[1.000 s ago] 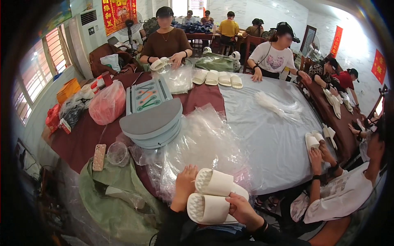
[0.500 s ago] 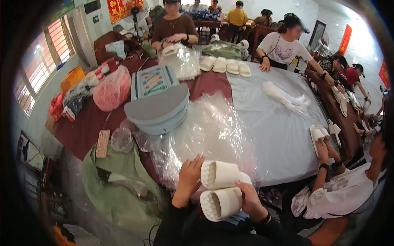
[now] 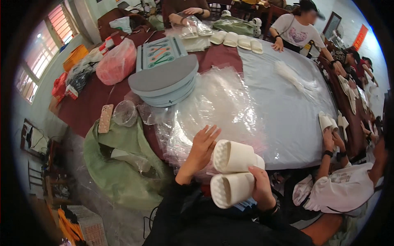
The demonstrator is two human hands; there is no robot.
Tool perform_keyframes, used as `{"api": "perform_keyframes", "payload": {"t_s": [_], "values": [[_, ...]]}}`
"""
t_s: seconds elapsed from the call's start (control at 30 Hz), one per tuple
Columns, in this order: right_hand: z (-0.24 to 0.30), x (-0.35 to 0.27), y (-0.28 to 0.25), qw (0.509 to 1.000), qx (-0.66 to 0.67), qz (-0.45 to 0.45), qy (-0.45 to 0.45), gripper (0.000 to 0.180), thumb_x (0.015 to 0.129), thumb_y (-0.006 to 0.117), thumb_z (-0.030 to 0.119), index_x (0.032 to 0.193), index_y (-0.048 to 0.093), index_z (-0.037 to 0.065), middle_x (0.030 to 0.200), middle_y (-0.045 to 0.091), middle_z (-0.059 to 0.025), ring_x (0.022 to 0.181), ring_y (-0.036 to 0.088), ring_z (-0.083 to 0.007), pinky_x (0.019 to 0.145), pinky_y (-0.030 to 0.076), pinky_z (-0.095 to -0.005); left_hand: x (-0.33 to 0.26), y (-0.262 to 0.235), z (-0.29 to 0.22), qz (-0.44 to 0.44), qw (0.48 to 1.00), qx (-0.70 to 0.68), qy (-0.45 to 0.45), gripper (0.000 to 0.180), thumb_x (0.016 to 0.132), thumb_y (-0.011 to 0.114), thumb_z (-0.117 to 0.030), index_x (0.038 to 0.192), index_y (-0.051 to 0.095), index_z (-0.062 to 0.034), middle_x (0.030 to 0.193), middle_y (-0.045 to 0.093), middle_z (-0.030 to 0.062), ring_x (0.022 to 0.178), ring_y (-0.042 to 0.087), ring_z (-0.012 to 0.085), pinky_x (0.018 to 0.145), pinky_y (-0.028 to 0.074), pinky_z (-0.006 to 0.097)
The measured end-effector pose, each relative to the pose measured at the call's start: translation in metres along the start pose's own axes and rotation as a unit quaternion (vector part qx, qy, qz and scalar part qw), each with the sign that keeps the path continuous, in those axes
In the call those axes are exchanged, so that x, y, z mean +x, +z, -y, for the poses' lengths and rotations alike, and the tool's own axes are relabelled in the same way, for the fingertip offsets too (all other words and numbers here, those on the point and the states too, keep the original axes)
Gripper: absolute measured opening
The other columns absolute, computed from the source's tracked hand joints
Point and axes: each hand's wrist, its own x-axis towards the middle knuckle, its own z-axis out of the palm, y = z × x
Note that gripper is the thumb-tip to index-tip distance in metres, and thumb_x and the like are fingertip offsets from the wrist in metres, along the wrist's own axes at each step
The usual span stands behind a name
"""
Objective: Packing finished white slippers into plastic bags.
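My right hand (image 3: 264, 189) grips a pair of cream slippers near the table's front edge. The upper slipper (image 3: 238, 157) and the lower slipper (image 3: 234, 189) lie one above the other in the picture, bumpy insole ends pointing left. My left hand (image 3: 202, 148) is open, its fingers spread over the near part of a pile of clear plastic bags (image 3: 217, 96). It is beside the upper slipper; whether it touches slipper or bags I cannot tell.
A grey half-round stack (image 3: 164, 78), a pink bag (image 3: 117, 63), a phone (image 3: 106, 119), a clear tub (image 3: 124, 113) and a green sack (image 3: 119, 176) lie left. Slippers (image 3: 231, 39) line the far edge. Co-workers handle slippers at the far side and right.
The view has tilted, so the table appears higher. Both hands and the slippers have shifted up and right in the picture. My left fingers have spread further apart.
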Motion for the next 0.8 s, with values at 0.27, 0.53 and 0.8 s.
{"api": "perform_keyframes", "payload": {"t_s": [0.27, 0.53, 0.8], "values": [[0.004, -0.014, 0.000, 0.994, -0.060, 0.063, 0.070, 0.030, 0.091, 0.048, 0.014, 0.105, 0.059, -0.010, 0.098, 0.066, -0.0151, 0.084, 0.065, -0.0188, 0.075, 0.050, -0.0287, 0.012, 0.001, 0.014, 0.007, 0.998, -0.064, -0.007, 0.039, 0.093, 0.050, -0.016, 0.131, 0.049, -0.0108, 0.134, 0.046, 0.0169, 0.123, 0.042, 0.0374, 0.105, 0.033, 0.043], [0.000, -0.008, 0.001, 0.995, 0.025, 0.071, 0.066, 0.039, 0.092, 0.045, 0.025, 0.120, 0.052, -0.002, 0.099, 0.066, -0.0105, 0.083, 0.065, -0.0176, 0.074, 0.051, -0.0259, 0.008, -0.008, 0.016, 0.047, 0.995, -0.088, -0.013, 0.044, 0.091, 0.053, -0.018, 0.134, 0.046, -0.0095, 0.138, 0.042, 0.0170, 0.127, 0.039, 0.0356, 0.107, 0.031, 0.041], [-0.014, 0.019, -0.004, 0.985, 0.134, 0.102, -0.042, 0.048, 0.095, 0.038, 0.029, 0.135, 0.036, 0.002, 0.135, 0.044, -0.0141, 0.123, 0.044, -0.0258, 0.101, 0.036, -0.0416, 0.003, 0.010, 0.016, 0.036, 0.999, 0.013, 0.001, 0.051, 0.089, 0.054, -0.013, 0.137, 0.040, -0.0066, 0.140, 0.040, 0.0140, 0.129, 0.037, 0.0341, 0.106, 0.031, 0.044]]}}
